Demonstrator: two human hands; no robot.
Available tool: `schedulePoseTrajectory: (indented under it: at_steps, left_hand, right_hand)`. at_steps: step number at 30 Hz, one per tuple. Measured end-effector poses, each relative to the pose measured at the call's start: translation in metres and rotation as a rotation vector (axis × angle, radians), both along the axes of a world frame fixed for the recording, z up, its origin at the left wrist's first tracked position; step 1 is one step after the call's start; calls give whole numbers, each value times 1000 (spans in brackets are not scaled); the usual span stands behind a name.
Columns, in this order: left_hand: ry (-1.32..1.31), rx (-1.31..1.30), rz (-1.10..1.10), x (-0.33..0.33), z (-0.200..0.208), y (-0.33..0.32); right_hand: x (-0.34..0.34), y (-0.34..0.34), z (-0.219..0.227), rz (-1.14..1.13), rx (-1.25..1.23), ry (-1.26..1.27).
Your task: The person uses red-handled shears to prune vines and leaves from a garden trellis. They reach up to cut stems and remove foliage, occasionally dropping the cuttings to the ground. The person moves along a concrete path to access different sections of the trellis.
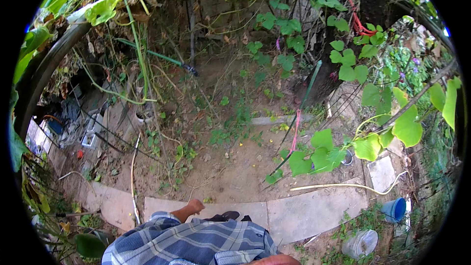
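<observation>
Nearby, one left hand [196, 207]; rightward, two buckets [392, 211]

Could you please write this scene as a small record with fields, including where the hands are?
Place: garden with bare soil and climbing vines
Left hand: above the paving slabs, no held object visible
Right hand: unclear; only some skin shows at the lower edge
Clothing: checked shirt
Right side: blue bucket, whitish container, pale hose
Centre right: pink strip hanging from a green pole
</observation>
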State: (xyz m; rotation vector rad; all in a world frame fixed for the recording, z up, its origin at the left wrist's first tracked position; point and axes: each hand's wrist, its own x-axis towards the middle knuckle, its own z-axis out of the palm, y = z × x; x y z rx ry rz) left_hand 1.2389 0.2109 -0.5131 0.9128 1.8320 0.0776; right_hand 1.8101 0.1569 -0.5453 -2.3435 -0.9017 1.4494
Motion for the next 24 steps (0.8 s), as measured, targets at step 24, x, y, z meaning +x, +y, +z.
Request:
schedulePoseTrajectory:
  at_steps: [24]
  left_hand:
    - [40, -70, -325, 47, -28, 152]
  right_hand:
    - [-40, -10, 30, -468, 164, 117]
